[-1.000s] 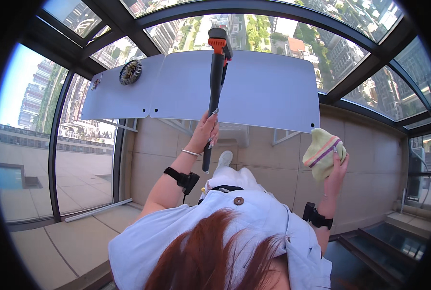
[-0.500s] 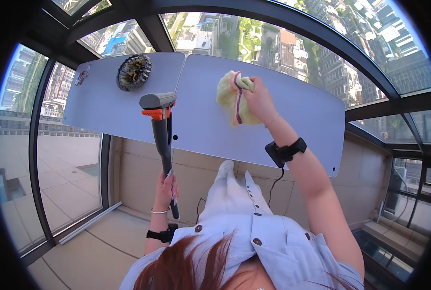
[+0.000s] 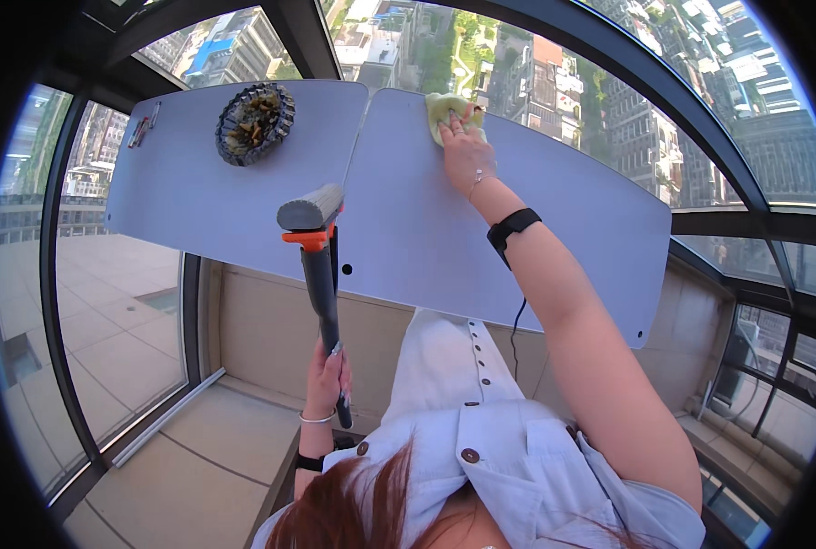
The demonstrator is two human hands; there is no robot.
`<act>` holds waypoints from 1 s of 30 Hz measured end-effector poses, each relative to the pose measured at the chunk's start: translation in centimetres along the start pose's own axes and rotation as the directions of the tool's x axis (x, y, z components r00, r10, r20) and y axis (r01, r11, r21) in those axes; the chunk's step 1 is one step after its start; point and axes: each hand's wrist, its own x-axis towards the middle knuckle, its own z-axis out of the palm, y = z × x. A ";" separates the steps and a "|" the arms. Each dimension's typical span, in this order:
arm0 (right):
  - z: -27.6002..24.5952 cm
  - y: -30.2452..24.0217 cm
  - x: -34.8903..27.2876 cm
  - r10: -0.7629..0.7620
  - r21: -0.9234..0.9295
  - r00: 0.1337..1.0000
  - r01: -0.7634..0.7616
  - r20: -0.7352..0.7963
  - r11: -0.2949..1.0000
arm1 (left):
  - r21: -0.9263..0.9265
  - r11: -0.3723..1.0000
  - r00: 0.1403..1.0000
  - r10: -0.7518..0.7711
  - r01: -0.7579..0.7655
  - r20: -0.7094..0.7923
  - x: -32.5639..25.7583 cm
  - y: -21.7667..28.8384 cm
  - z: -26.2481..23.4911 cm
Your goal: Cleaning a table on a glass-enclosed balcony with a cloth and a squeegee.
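My left hand (image 3: 327, 377) is wrapped round the dark handle of a short sponge mop (image 3: 318, 274), held upright in front of the table's near edge. Its grey sponge head and orange clip are at the top, over the white table (image 3: 408, 210). At the far edge of the table, my right hand (image 3: 467, 157) presses a pale yellow-green cloth (image 3: 444, 108) down, fingers stretched over it. Part of the cloth is hidden beneath the hand.
On the table's left half sits a fluted dark glass dish (image 3: 284, 128) with brown and yellowish bits inside. Small slim items (image 3: 141, 130) lie near the left end. A seam divides the tabletop. Windows with dark frames (image 3: 65, 274) surround the table, and a black cable (image 3: 516, 334) hangs by my right arm.
My right hand has moved the cloth away from me to the table's far edge, going from a bunched grip to fingers laid over it. The mop has shifted slightly in view.
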 end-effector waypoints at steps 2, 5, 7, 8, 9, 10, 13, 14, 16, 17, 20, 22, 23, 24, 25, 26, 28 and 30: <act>-0.7 4.7 -0.7 0.108 -0.004 0.992 -0.108 0.060 0.994 | 0.012 1.000 0.997 0.023 -0.024 0.071 0.7 0.6 0.7; -1.8 9.9 -4.2 0.180 0.005 0.975 -0.182 0.130 0.983 | -0.013 1.000 0.979 -0.001 0.004 0.206 1.9 1.5 2.3; -2.3 13.3 -8.1 0.242 -0.011 0.959 -0.243 0.149 0.970 | -0.019 1.000 0.947 -0.005 0.012 0.323 2.8 2.2 4.2; -2.6 15.0 -10.3 0.243 0.038 0.965 -0.248 0.099 0.968 | -0.032 0.999 0.907 -0.008 0.023 0.422 3.2 2.6 5.3; -2.7 16.5 -12.5 0.249 0.085 0.967 -0.253 0.047 0.964 | -0.015 1.000 0.897 -0.013 0.022 0.442 3.6 2.9 6.5; -3.7 17.5 -14.6 0.278 0.084 0.960 -0.280 0.035 0.956 | 0.033 0.999 0.868 -0.053 0.042 0.493 4.0 3.2 7.9; -8.2 20.3 -21.3 0.382 0.328 0.923 -0.345 -0.055 0.880 | 0.157 0.986 0.771 -0.140 0.052 0.621 4.8 3.8 12.4; -9.2 21.5 -23.7 0.430 0.477 0.895 -0.327 -0.121 0.816 | 0.215 0.976 0.717 -0.181 0.044 0.673 5.0 3.8 14.2; -12.3 23.2 -29.1 0.520 0.603 0.831 -0.314 -0.199 0.733 | 0.287 0.958 0.632 -0.234 0.019 0.739 5.1 3.3 17.9; -14.3 23.2 -31.6 0.632 0.709 0.757 -0.353 -0.168 0.611 | 0.330 0.944 0.580 -0.268 -0.002 0.770 4.9 2.7 19.7; -19.9 25.4 -40.1 0.799 0.814 0.573 -0.367 -0.184 0.451 | 0.437 0.896 0.434 -0.363 -0.081 0.824 3.2 1.2 27.1; -22.2 27.4 -46.3 0.806 0.809 0.525 -0.327 -0.274 0.488 | 0.471 0.876 0.303 -0.424 -0.101 0.854 1.5 -0.8 31.9; -23.4 28.2 -49.4 0.837 0.809 0.469 -0.353 -0.282 0.471 | 0.491 0.864 0.218 -0.461 -0.108 0.860 0.5 -2.1 34.1; -24.4 28.9 -52.3 0.783 0.776 0.531 -0.325 -0.323 0.540 | 0.513 0.850 0.176 -0.491 -0.119 0.853 -0.6 -3.6 36.0; -24.9 29.6 -55.5 0.728 0.742 0.584 -0.296 -0.358 0.601 | 0.525 0.839 0.098 -0.516 -0.142 0.851 -1.5 -4.9 38.1; -24.7 30.7 -58.9 0.686 0.691 0.610 -0.293 -0.397 0.661 | 0.530 0.832 0.021 -0.534 -0.164 0.845 -2.6 -6.5 40.4; -24.9 32.0 -65.1 0.742 0.799 0.540 -0.193 -0.398 0.570 | 0.543 0.812 -0.072 -0.568 -0.215 0.820 -5.1 -9.9 45.0; -25.0 32.4 -70.8 0.784 0.875 0.477 -0.062 -0.397 0.480 | 0.548 0.795 -0.152 -0.594 -0.258 0.790 -7.5 -13.1 48.8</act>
